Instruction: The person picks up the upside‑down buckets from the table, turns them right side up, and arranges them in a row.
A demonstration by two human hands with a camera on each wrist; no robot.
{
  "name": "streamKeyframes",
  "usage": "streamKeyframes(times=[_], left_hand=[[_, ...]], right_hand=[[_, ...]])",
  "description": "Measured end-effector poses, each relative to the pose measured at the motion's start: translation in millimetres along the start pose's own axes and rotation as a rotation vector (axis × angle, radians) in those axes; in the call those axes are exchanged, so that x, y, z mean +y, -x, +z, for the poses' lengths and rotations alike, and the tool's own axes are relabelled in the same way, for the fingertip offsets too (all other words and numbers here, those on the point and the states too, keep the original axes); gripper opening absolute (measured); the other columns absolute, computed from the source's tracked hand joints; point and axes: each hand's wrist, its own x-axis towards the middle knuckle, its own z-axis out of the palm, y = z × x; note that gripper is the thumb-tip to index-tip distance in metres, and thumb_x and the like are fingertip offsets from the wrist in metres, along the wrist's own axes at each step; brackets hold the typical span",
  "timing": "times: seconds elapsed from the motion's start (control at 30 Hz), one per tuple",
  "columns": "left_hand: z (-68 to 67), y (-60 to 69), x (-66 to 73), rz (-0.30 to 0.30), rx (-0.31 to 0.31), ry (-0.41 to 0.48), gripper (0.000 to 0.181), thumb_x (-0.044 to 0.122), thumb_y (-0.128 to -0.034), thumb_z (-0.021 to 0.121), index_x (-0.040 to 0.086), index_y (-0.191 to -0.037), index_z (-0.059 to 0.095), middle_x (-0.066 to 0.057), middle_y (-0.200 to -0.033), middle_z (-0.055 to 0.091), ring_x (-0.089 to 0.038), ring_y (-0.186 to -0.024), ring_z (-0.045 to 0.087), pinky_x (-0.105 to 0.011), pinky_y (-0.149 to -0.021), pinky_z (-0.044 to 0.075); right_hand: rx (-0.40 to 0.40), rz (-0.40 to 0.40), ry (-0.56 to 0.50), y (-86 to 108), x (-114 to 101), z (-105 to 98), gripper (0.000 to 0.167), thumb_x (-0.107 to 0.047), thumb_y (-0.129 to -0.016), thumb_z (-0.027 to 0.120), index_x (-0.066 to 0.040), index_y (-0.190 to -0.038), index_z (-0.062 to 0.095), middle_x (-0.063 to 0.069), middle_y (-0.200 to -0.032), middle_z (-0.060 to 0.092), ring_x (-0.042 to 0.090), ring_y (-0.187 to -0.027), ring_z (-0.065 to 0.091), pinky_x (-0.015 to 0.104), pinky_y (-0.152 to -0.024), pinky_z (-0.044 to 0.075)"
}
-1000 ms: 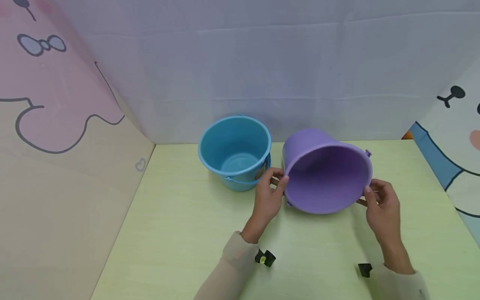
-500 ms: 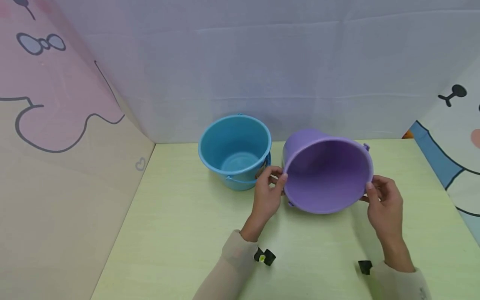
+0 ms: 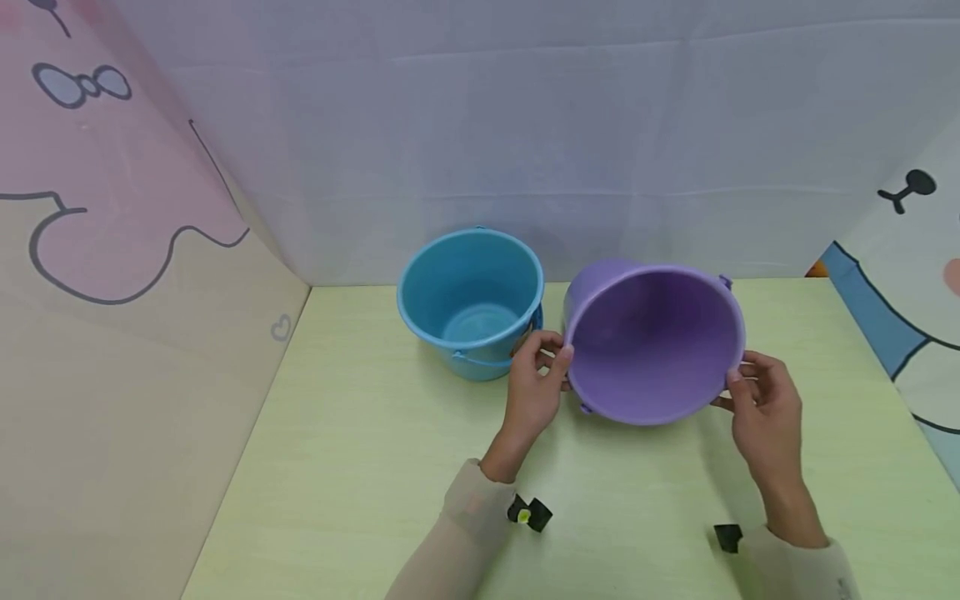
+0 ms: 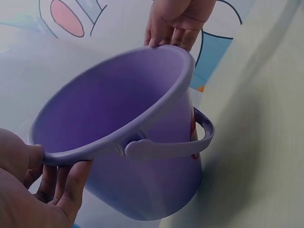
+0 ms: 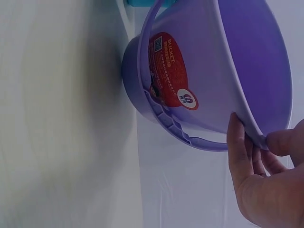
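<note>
A purple bucket [image 3: 652,350] is tipped with its mouth facing me, held by the rim from both sides. My left hand [image 3: 534,392] pinches the rim's left edge between thumb and fingers. On the opposite edge, my right hand [image 3: 768,417] grips the rim the same way. The bucket's handle [image 4: 166,147] hangs down along its underside in the left wrist view. A red label [image 5: 168,71] shows on its lower side in the right wrist view. Just left of it stands an upright blue bucket [image 3: 468,292], close to my left fingers, with nothing visible inside.
The pale green table [image 3: 360,467] meets a white cloth backdrop [image 3: 525,133] behind the buckets. A printed panel [image 3: 135,350] closes off the left side, and another panel [image 3: 922,275] stands on the right.
The purple bucket has turned slightly counterclockwise in my hands, its right rim lug moving up and left. Both hands keep hold of the rim. The blue bucket stays put.
</note>
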Motion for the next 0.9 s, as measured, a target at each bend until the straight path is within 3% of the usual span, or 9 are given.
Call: streamKeyframes(times=[0.2,0.47,0.73,0.9], left_hand=[[-0.5,-0.1,0.8,-0.022,0.001,0.035,0.014,0.004,-0.1064,0.062,-0.008,-0.114,0.062,-0.015,-0.103,0.058,-0.01,-0.072,0.059,-0.047,-0.063,0.064],[-0.4,0.0,2.5,-0.037,0.003,0.098,0.014,0.002,-0.1063,0.061,-0.009,-0.114,0.06,-0.012,-0.102,0.058,-0.011,-0.072,0.061,-0.027,-0.059,0.061],[0.4,-0.6,6.2,-0.069,0.012,0.146,0.013,0.001,-0.1062,0.061,-0.009,-0.115,0.059,-0.006,-0.1,0.058,-0.01,-0.071,0.063,-0.041,-0.061,0.064],[1.6,-1.5,7.5,-0.091,0.017,0.189,0.013,0.001,-0.1067,0.059,-0.009,-0.116,0.058,-0.006,-0.099,0.059,-0.009,-0.071,0.064,-0.03,-0.059,0.062]], right_hand=[[0.004,-0.015,0.028,-2.9,-5,0,0.03,0.0,-0.109,0.052,0.001,-0.138,0.058,-0.007,-0.104,0.062,-0.001,-0.082,0.067,0.013,-0.069,0.059],[-0.025,0.083,-0.038,-0.3,-9,0,0.035,0.0,-0.108,0.051,-0.006,-0.143,0.056,-0.004,-0.107,0.061,0.0,-0.084,0.067,0.013,-0.07,0.059],[-0.033,0.07,-0.041,-1.7,-12,-2,0.04,0.002,-0.108,0.052,-0.003,-0.147,0.055,-0.005,-0.108,0.063,0.001,-0.082,0.067,0.014,-0.07,0.059],[-0.023,0.062,-0.052,-4.6,-16,-3,0.038,0.003,-0.107,0.053,-0.001,-0.145,0.057,-0.003,-0.107,0.063,0.002,-0.079,0.067,0.014,-0.068,0.059]])
